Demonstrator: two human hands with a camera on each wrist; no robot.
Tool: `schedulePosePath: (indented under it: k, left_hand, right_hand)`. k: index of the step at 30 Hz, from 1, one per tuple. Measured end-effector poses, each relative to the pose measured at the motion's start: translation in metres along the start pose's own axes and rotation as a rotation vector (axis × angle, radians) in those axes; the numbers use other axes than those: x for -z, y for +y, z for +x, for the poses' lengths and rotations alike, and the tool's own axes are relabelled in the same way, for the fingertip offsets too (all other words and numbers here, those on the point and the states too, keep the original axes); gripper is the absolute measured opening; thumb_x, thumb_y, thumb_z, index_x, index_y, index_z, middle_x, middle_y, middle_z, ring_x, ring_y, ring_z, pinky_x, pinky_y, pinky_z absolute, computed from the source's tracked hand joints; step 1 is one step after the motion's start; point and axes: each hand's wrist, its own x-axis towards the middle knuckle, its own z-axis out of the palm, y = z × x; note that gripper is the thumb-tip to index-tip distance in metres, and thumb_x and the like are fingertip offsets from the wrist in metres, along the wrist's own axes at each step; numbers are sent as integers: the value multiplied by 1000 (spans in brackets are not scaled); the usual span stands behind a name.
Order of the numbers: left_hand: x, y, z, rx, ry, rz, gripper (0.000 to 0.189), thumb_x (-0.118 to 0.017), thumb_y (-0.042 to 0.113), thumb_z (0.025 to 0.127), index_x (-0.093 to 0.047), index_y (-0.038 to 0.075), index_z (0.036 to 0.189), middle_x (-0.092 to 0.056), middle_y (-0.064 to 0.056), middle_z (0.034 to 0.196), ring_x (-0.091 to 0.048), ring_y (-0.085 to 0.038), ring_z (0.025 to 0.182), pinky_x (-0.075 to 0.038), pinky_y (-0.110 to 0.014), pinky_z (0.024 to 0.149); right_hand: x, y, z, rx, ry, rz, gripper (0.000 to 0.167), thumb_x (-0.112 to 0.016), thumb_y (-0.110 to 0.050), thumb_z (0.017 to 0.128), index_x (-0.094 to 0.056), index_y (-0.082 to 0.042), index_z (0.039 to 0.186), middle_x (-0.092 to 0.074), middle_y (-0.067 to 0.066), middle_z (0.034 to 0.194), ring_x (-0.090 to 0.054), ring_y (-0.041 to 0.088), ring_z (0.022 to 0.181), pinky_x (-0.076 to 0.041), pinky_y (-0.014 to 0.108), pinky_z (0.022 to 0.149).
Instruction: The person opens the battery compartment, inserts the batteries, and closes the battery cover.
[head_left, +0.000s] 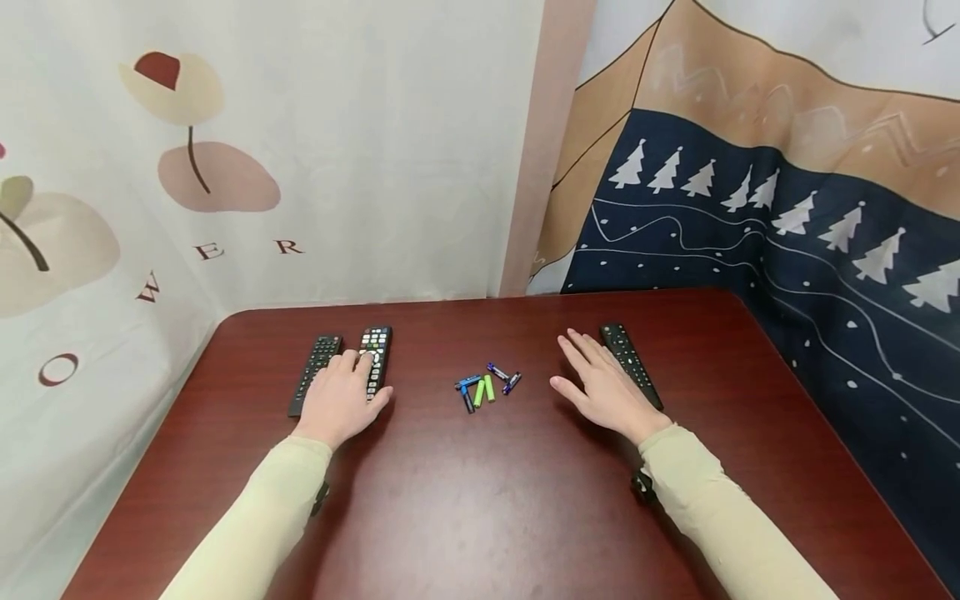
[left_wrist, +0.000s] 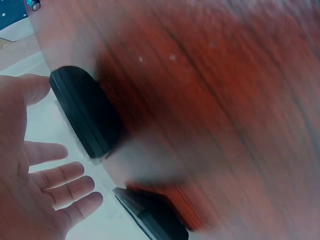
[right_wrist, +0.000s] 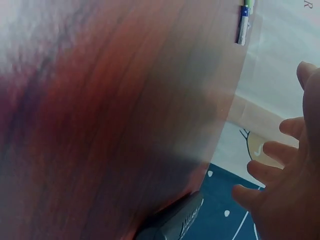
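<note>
My left hand [head_left: 341, 398] hovers over two black remote controls, its fingers loosely extended. The outer remote [head_left: 318, 354] lies partly under the hand; the one with pale buttons [head_left: 377, 340] shows beyond the fingers. In the left wrist view the thumb [left_wrist: 37, 88] appears beside the nearer remote [left_wrist: 85, 112]; whether they touch I cannot tell. My right hand [head_left: 606, 385] is held palm down with straight fingers, just left of a third black remote [head_left: 633, 362] and partly covering it. Neither hand holds anything.
Several small batteries lie loosely grouped mid-table between the hands, including a green battery [head_left: 479, 393] and a blue one [head_left: 468, 382]. The reddish-brown wooden table [head_left: 480, 483] ends at a pale curtain [head_left: 390, 167] behind and a dark patterned cloth [head_left: 825, 275] on the right.
</note>
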Motion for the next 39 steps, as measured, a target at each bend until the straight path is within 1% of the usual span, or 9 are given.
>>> schedulePosePath:
  k: [6,11,16,20,24,27,32,36,39]
  left_hand:
    - [-2,4,1,-6,24,7,63,-70,36,95,-55,-12,134,-55,-30,120,-55,-46,108,-50,-59,95]
    - [-2,6,2,-4,23,14,59,-72,33,95,-57,-13,128,-55,-31,117,-56,-46,105,-51,-60,92]
    - [-4,9,4,12,22,10,56,-73,29,94,-58,-14,126,-54,-31,117,-55,-46,106,-52,-60,90]
    - [-5,11,4,25,22,20,55,-72,27,94,-57,-14,128,-53,-32,120,-54,-47,107,-52,-60,90]
    - [-5,13,5,41,16,21,55,-72,27,95,-57,-14,128,-53,-33,121,-54,-49,107,-53,-60,90]
    - [-6,14,8,54,23,17,56,-74,28,94,-56,-14,127,-52,-34,120,-55,-50,104,-55,-59,88]
    - [-9,14,11,71,34,-10,56,-74,25,93,-55,-15,127,-50,-38,120,-55,-55,99,-56,-60,83]
    - [-8,13,15,111,14,-57,57,-73,21,92,-52,-17,129,-48,-40,121,-54,-58,99,-54,-63,85]
    - [-7,13,16,141,0,-94,57,-71,20,91,-49,-18,127,-48,-42,118,-55,-59,98,-52,-64,87]
  right_hand:
    - [0,-5,-2,1,4,17,72,-58,-43,104,-34,-5,161,-27,17,168,-27,40,153,-23,55,124]
    - [-3,-9,-2,10,10,22,73,-58,-43,104,-33,-6,161,-28,17,168,-29,40,152,-27,56,123]
    - [-7,-11,-1,32,16,26,71,-58,-42,104,-35,-6,160,-30,18,167,-32,39,151,-29,55,122]
    - [-9,-13,-1,47,25,34,71,-59,-42,104,-37,-6,160,-32,18,165,-34,39,150,-31,54,122]
    - [-12,-15,0,56,25,44,71,-59,-42,103,-37,-6,160,-33,18,165,-35,39,150,-32,55,121]
    - [-14,-16,2,63,24,48,71,-60,-41,103,-37,-5,159,-33,20,164,-36,40,149,-33,56,120]
    - [-14,-19,2,59,22,53,70,-61,-40,103,-37,-5,159,-34,19,164,-36,40,148,-34,55,119]
    - [-15,-20,3,69,24,60,70,-61,-40,103,-37,-5,159,-34,20,164,-37,40,148,-35,55,119]
    - [-17,-21,4,66,17,66,70,-60,-40,104,-37,-5,160,-33,20,164,-36,40,149,-35,55,119]
